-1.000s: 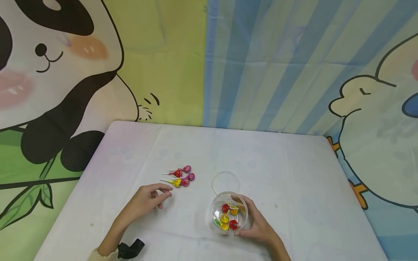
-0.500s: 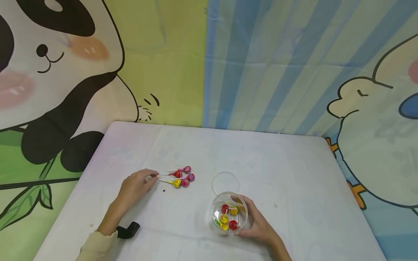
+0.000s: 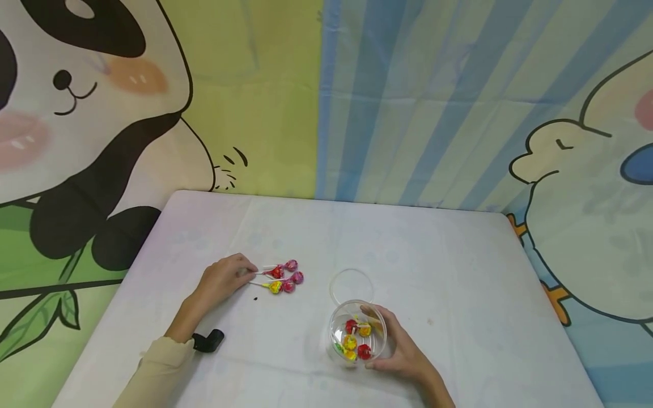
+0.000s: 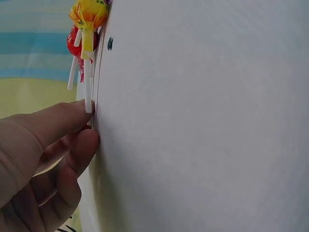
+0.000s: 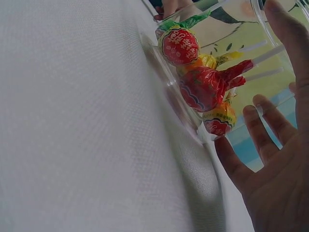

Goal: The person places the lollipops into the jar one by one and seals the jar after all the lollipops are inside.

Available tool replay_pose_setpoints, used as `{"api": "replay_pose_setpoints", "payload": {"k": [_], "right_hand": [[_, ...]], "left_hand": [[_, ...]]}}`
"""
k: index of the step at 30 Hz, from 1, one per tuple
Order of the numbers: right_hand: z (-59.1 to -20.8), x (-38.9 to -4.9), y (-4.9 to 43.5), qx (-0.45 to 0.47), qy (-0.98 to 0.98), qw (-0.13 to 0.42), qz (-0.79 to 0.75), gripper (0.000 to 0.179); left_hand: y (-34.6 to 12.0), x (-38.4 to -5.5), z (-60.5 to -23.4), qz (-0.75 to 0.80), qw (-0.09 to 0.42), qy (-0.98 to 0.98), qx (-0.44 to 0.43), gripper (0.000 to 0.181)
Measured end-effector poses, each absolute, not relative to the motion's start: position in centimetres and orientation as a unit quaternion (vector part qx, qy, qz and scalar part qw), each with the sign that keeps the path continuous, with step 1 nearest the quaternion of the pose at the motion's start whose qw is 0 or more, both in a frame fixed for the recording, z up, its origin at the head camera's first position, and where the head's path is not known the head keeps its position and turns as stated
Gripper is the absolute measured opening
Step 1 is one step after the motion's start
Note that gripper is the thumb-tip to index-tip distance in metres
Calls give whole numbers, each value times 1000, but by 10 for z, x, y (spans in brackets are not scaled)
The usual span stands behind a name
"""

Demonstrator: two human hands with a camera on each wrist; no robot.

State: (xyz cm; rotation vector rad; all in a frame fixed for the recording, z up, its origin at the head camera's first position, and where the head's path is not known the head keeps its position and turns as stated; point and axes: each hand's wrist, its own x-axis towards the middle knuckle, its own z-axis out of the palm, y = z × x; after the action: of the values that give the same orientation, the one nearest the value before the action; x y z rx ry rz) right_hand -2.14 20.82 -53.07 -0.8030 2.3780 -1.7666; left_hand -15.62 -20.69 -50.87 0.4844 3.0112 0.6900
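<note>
My left hand (image 3: 224, 280) is at the left of a small group of wrapped lollipops on the table, its fingertips at the stick end of the red lollipop (image 3: 276, 272). In the left wrist view, the stick of the yellow lollipop (image 4: 89, 14) overlaps a fingertip; the fingers are bent, with a small gap between the tips. Whether they touch a stick is unclear. My right hand (image 3: 403, 348) grips the side of a clear plastic tub (image 3: 334, 317) standing on the table. Several red, yellow and green wrapped lollipops lie inside, such as a red lollipop (image 5: 203, 89).
A clear round lid or ring (image 3: 352, 271) lies flat behind the tub. Beside the left wrist sits a black device (image 3: 208, 341). A small dark speck (image 3: 255, 298) is near the lollipops. Cartoon-printed cloth (image 3: 398, 102) rises behind the white table (image 3: 433, 255).
My left hand moved left and forward to the stick ends, then slightly right toward the lollipops. The dark speck came into sight as it moved. The right hand and tub stayed put.
</note>
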Motion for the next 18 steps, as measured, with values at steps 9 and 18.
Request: {"api": "replay_pose_setpoints", "payload": {"k": [9, 18], "right_hand": [[-527, -21, 207, -242, 779, 48, -576, 101], [-528, -21, 208, -243, 778, 51, -576, 101]], "left_hand": [[-204, -158, -507, 216, 26, 966, 137, 10], [-209, -154, -514, 300, -15, 942, 147, 11]]}}
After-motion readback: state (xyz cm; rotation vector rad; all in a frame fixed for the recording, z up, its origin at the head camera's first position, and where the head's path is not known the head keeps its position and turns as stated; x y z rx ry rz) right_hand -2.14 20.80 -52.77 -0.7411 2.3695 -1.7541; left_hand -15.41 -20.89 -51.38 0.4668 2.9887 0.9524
